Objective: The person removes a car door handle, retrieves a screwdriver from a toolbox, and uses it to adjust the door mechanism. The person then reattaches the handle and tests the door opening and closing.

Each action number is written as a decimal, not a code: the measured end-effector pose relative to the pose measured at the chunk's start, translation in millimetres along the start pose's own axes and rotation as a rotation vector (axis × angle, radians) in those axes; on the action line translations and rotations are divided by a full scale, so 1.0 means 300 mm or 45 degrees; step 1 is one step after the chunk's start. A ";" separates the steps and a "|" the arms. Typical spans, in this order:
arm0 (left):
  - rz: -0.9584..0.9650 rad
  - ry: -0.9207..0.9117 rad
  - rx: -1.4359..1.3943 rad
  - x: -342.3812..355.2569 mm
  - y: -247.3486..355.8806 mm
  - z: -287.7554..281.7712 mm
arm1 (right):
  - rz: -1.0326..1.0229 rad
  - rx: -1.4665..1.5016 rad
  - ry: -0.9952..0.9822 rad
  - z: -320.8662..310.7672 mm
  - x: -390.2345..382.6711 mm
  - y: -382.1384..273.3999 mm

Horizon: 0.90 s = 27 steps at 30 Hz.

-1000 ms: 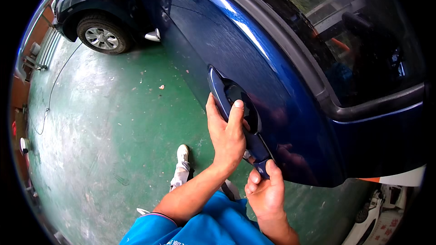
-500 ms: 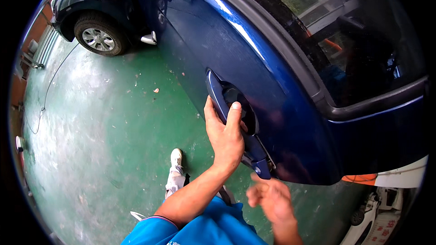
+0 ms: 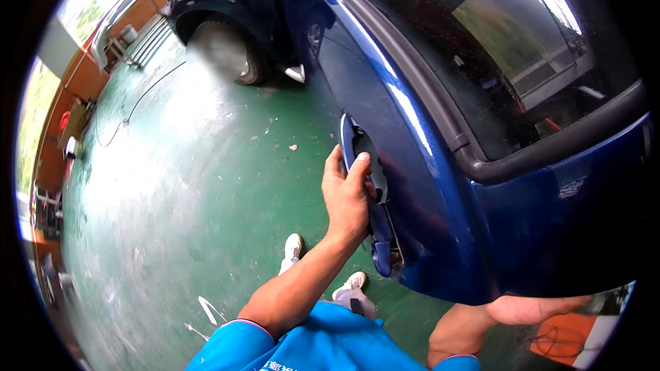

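Observation:
My left hand grips the blue door's handle, thumb on its upper side. Below that hand, the handle's blue end piece sits at a slot with a gap beside it. My right hand reaches to the door's rear edge at lower right, palm partly showing; its fingers are partly hidden behind the edge, so I cannot tell their grip. The window above has a dark rubber trim.
The car's blurred front wheel is at upper left. A cable lies on the green floor. Benches and containers line the orange wall at left. An orange and white object is at lower right.
My right hand has moved from below the handle's end piece to the door's edge at right. My left hand stays on the handle, and my view has shifted.

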State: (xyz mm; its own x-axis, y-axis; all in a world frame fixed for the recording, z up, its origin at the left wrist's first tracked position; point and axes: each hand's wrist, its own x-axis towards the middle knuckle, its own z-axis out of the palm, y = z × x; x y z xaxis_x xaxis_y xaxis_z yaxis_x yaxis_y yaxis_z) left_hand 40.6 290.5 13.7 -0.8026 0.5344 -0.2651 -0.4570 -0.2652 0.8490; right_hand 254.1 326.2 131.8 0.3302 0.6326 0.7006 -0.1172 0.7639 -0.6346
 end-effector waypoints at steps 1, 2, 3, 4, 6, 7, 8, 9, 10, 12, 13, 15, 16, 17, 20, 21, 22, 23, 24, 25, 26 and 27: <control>0.001 0.015 -0.034 0.007 -0.008 0.007 | 0.027 0.025 -0.021 0.015 -0.007 0.002; -0.010 0.029 -0.023 0.001 -0.011 0.003 | 0.065 0.049 -0.049 0.025 -0.021 0.001; -0.021 0.040 -0.012 -0.005 -0.013 -0.002 | 0.115 0.059 -0.078 0.030 -0.042 -0.004; -0.033 0.045 -0.005 -0.010 -0.011 0.004 | 0.155 0.073 -0.106 0.036 -0.055 -0.010; -0.050 0.008 -0.013 -0.023 0.001 0.009 | 0.233 0.094 -0.162 0.060 -0.074 -0.021; -0.057 0.019 0.010 -0.022 -0.006 0.010 | 0.273 0.100 -0.188 0.069 -0.079 -0.020; -0.065 0.029 0.033 -0.021 -0.013 0.010 | 0.308 0.110 -0.215 0.077 -0.085 -0.022; -0.028 0.010 0.039 -0.023 -0.017 0.007 | 0.337 0.118 -0.240 0.083 -0.086 -0.023; -0.020 -0.011 0.061 -0.017 -0.004 0.007 | 0.357 0.130 -0.263 0.089 -0.087 -0.031; -0.005 -0.051 0.104 0.003 0.025 0.008 | 0.390 0.160 -0.304 0.097 -0.082 -0.048; -0.015 -0.040 0.110 0.007 0.027 0.006 | 0.414 0.177 -0.319 0.097 -0.089 -0.058; -0.016 -0.010 0.085 0.020 0.007 0.016 | 0.484 0.217 -0.379 0.103 -0.077 -0.069; -0.008 -0.005 0.075 0.021 0.005 0.022 | 0.520 0.246 -0.401 0.114 -0.070 -0.078; -0.020 -0.014 0.099 0.015 0.011 0.018 | 0.564 0.267 -0.423 0.121 -0.068 -0.081; -0.043 -0.005 0.105 0.013 0.009 0.005 | 0.546 0.186 -0.390 0.139 -0.070 -0.066; -0.045 -0.058 0.062 0.009 0.017 0.002 | 0.500 0.154 -0.383 0.137 -0.066 -0.062; -0.058 -0.110 0.020 0.006 0.019 -0.005 | 0.456 0.115 -0.374 0.132 -0.061 -0.054; -0.071 -0.162 -0.022 0.004 0.021 -0.014 | 0.393 0.104 -0.369 0.128 -0.063 -0.037; -0.111 -0.193 -0.022 0.002 0.022 -0.024 | 0.331 0.093 -0.364 0.128 -0.065 -0.030; -0.150 -0.220 -0.025 -0.003 0.018 -0.039 | 0.334 0.068 -0.360 0.132 -0.067 -0.034; -0.188 -0.247 -0.027 -0.007 0.013 -0.050 | 0.337 0.044 -0.357 0.136 -0.068 -0.039; -0.223 -0.250 -0.062 -0.005 0.004 -0.059 | 0.340 0.021 -0.353 0.141 -0.071 -0.041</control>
State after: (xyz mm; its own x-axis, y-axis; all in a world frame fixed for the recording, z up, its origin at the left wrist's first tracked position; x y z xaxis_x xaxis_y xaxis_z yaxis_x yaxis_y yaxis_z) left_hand 34.5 275.3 7.1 -0.6221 0.7199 -0.3078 -0.6038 -0.1909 0.7739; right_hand 208.8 308.6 138.6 0.0206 0.8181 0.5747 -0.1807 0.5684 -0.8027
